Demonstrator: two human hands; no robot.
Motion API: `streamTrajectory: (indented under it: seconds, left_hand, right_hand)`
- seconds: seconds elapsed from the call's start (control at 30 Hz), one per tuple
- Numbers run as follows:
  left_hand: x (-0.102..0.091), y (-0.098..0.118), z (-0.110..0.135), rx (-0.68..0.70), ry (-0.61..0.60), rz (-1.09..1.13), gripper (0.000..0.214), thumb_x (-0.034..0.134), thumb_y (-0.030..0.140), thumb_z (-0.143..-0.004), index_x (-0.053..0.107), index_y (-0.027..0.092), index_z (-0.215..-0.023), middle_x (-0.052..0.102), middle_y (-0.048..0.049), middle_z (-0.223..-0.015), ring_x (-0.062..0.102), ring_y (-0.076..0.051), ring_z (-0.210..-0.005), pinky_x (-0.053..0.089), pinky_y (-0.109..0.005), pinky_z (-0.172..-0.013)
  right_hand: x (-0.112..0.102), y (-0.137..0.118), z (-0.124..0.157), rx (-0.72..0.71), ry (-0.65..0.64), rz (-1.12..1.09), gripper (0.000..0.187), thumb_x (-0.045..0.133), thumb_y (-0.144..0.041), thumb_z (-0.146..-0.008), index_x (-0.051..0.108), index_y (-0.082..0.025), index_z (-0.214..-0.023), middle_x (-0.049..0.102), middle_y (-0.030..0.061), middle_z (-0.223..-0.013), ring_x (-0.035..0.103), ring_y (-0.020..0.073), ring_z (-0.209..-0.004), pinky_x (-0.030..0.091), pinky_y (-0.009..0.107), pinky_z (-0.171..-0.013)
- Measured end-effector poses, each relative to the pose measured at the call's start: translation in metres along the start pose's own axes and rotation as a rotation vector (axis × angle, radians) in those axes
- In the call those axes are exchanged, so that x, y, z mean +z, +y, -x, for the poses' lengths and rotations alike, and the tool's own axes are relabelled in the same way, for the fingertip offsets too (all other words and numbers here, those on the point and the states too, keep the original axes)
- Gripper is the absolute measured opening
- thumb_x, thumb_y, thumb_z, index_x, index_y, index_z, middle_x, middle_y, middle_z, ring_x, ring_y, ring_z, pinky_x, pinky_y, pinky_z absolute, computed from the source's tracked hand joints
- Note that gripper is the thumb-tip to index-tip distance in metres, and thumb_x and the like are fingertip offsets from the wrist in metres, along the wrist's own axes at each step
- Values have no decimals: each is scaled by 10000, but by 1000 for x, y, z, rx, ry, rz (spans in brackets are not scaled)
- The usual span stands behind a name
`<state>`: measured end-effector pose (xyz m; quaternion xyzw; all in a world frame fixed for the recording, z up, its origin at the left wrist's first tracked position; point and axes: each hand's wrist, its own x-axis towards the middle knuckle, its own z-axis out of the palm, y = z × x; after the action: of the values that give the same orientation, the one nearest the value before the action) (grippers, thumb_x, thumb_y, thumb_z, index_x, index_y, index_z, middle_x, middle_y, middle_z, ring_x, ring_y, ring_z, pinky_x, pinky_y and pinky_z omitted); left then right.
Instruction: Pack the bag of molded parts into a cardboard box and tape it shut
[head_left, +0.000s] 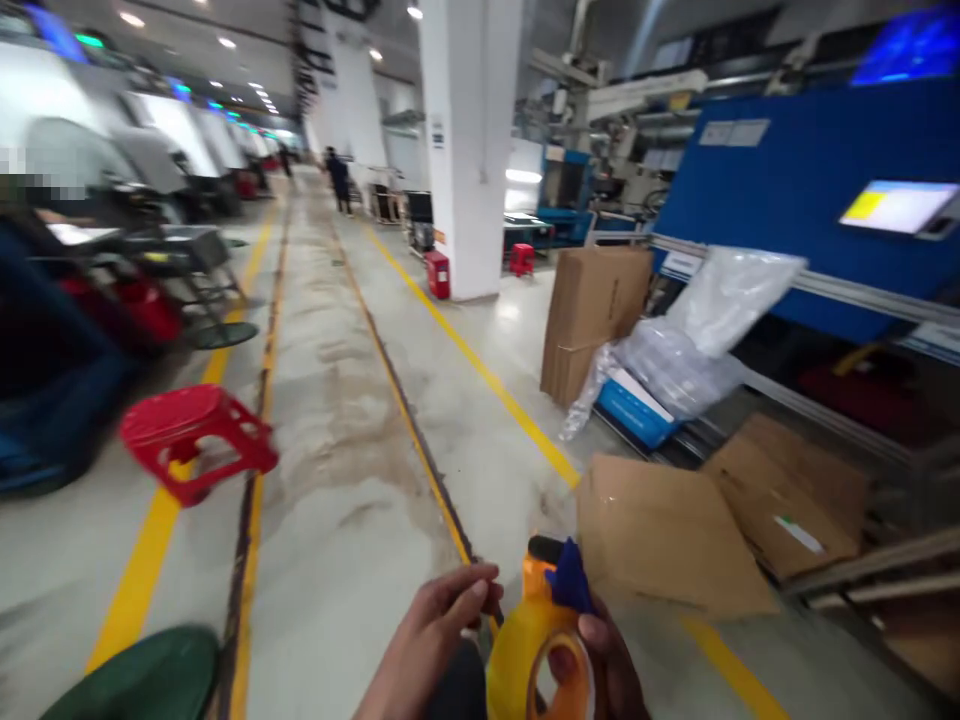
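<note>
At the bottom middle, a tape dispenser (513, 648) with a yellow-orange body, a dark blue part and a black roller at its top is in my right hand (611, 655). That hand wraps its right side, and one finger shows through the ring of the tape roll. Just left of the dispenser is my left hand (439, 620), apart from it. Its fingers are curled in and close together; whether anything small is between them is hidden.
A red stool (199, 430) stands on the left, with a green round object (142, 680) below it. Flattened cardboard (667, 530) lies on the right near a standing carton stack (592, 310), plastic bags (675, 365) and a blue machine (795, 170). A white pillar (472, 150) rises ahead.
</note>
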<state>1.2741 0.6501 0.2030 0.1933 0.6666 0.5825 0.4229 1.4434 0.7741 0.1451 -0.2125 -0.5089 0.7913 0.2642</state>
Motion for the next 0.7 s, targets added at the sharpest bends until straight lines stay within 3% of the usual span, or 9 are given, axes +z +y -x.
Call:
streamTrajectory:
  seconds: [0.13,0.3,0.4,0.47,0.57,0.7]
  left_hand:
    - [63,40,-76,-106,-160,-81,514,594,663,-689,727,251,-966,716,-69,-973,630,-264,-952,481,-344,-810]
    - [131,49,-218,-235,-479,-223,482,560,682,-694,702,223,-724,684,-58,-769,618,-236,-779,471,-325,-688]
    - [170,42,-290,-368,-606,-243,455,593,637,-691,690,197,-756,677,-64,-805,612,-231,-808,442,-292,-636]
    - [195,30,-325,-464,-659,-263,408,613,586,-696,679,190,-772,669,-55,-803,604,-211,-788,419,-269,-614]
    - [232,8,-363,-509,-692,-347,331,624,506,-691,671,183,-744,646,-36,-729,582,-175,-708,415,-261,-621]
    - [274,-24,-400,-421,-734,-493,316,599,472,-660,678,166,-659,610,-30,-617,549,-172,-609,430,-289,-615]
  right_hand:
    - [-62,6,-45,-67,162,82,717,701,-478,-665,568,-196,-1311,625,115,-1260,582,348,-1149,486,456,-953]
    - [-127,2,-96,-100,481,611,691,705,-298,-666,543,-275,-1337,603,97,-1289,566,328,-1172,446,443,-1012]
    - [-146,-18,-120,40,572,923,741,699,-251,-624,523,-346,-1337,600,93,-1262,604,314,-1111,498,403,-950]
    - [-155,-24,-134,145,666,996,772,673,-240,-619,486,-375,-1356,586,88,-1256,620,309,-1078,529,389,-899]
    - [-170,-13,-149,230,798,988,856,662,-203,-588,431,-394,-1390,552,83,-1273,640,310,-1013,551,398,-845]
    - [-193,16,-157,307,868,909,875,663,-169,-585,426,-451,-1378,539,77,-1267,674,256,-788,567,339,-628]
